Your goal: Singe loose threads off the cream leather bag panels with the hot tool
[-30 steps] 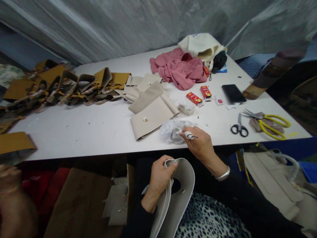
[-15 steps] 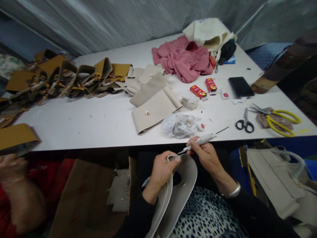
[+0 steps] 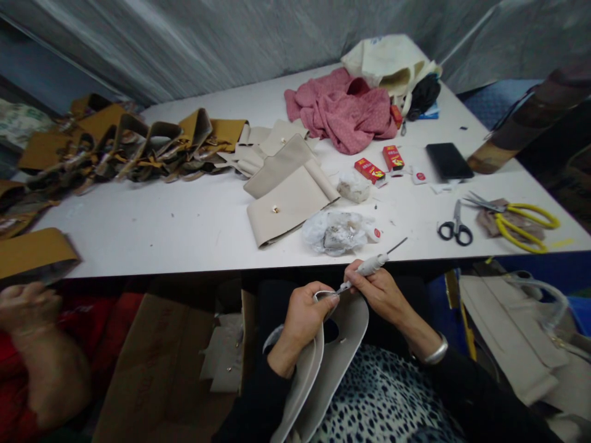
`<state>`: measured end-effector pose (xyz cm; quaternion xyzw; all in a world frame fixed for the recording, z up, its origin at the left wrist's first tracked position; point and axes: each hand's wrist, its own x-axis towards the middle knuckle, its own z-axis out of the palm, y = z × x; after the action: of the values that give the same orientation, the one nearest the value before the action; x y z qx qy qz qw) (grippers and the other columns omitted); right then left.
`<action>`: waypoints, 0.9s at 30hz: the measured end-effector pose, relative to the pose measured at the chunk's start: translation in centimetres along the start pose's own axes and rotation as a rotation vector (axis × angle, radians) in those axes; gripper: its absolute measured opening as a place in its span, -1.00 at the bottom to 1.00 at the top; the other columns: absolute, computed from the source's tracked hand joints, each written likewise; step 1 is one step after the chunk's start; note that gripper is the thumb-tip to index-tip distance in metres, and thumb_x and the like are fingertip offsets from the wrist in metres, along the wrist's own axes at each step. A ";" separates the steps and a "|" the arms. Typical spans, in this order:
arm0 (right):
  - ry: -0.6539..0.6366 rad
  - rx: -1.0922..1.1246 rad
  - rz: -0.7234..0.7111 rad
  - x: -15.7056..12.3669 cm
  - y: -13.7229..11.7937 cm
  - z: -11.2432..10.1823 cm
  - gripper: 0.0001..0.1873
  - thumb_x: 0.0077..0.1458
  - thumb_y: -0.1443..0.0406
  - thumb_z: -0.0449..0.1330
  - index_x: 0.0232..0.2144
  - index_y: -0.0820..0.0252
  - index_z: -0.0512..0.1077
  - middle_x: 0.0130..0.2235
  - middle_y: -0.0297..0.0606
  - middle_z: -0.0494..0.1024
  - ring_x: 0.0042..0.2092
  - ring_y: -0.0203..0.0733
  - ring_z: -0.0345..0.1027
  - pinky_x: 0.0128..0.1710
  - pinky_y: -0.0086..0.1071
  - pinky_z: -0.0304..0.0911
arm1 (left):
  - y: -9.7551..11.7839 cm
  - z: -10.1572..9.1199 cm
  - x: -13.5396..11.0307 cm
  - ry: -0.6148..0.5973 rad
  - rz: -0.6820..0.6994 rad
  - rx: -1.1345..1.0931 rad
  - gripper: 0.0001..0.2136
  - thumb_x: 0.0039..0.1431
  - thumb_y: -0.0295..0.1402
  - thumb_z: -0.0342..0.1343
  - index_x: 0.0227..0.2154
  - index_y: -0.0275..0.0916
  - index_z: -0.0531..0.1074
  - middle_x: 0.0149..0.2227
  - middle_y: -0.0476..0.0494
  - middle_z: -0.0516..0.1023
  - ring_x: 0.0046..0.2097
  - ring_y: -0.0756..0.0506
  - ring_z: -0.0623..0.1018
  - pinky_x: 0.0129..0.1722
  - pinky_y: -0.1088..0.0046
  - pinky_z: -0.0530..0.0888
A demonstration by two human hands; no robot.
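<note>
My left hand (image 3: 302, 317) pinches the upper edge of a beige leather bag piece (image 3: 348, 329), which hangs folded over my lap with a small metal fitting on its inner face. Between the fingers of my right hand (image 3: 376, 289) is a white-handled screwdriver (image 3: 373, 264), its long shaft pointing up and away. The tool's near end meets the leather edge beside my left thumb; the exact contact is too small to make out. On the table just beyond lie a clear plastic bag of small metal parts (image 3: 339, 234) and a folded beige leather piece with a gold stud (image 3: 290, 206).
Black scissors (image 3: 456, 231), yellow-handled shears (image 3: 521, 224), a black phone (image 3: 449, 161) and red boxes (image 3: 369, 171) lie on the table (image 3: 152, 227). Mustard leather pieces (image 3: 198, 129) line the left. Below stands a cardboard box (image 3: 170, 363); a co-worker's arm (image 3: 46, 351) is at far left.
My right hand has shifted slightly left and down, with the screwdriver tilted more steeply and its near end closer to my left thumb. My left hand still holds the leather.
</note>
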<state>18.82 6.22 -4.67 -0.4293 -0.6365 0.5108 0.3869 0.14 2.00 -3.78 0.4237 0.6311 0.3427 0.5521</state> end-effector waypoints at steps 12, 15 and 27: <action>-0.136 -0.014 -0.051 -0.7 -0.2 -0.4 -0.61 0.38 0.05 0.12 -0.37 0.15 0.51 -0.39 -0.29 0.52 -0.34 -0.20 0.40 -0.30 -0.36 0.32 | -0.2 0.0 0.1 -0.091 -0.025 0.004 -0.90 -0.09 -0.34 0.27 -0.55 -0.27 0.52 -0.60 0.00 0.44 -0.51 -0.02 0.34 -0.47 0.46 0.25; -0.049 -0.018 0.055 -0.4 -0.4 0.3 -0.59 0.36 0.03 0.13 -0.41 0.16 0.49 -0.46 -0.31 0.52 -0.41 -0.21 0.41 -0.41 -0.39 0.30 | -0.5 0.3 0.0 -0.105 0.016 0.034 -0.93 -0.08 -0.38 0.25 -0.54 -0.26 0.52 -0.57 0.00 0.46 -0.47 -0.02 0.36 -0.42 0.46 0.28; 0.555 -0.117 -0.141 3.2 0.2 -1.1 -0.71 0.38 0.05 0.15 -0.24 0.11 0.49 -0.34 -0.28 0.55 -0.29 -0.12 0.51 -0.19 -0.24 0.40 | 0.5 -2.4 0.4 0.085 -0.062 -0.235 -0.77 -0.08 -0.24 0.37 -0.45 -0.27 0.50 -0.58 0.04 0.42 -0.53 0.02 0.34 -0.50 0.51 0.27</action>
<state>18.79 9.58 -4.46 -0.5289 -0.5630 0.3080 0.5553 -2.16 2.63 -3.09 0.3213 0.6222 0.4149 0.5809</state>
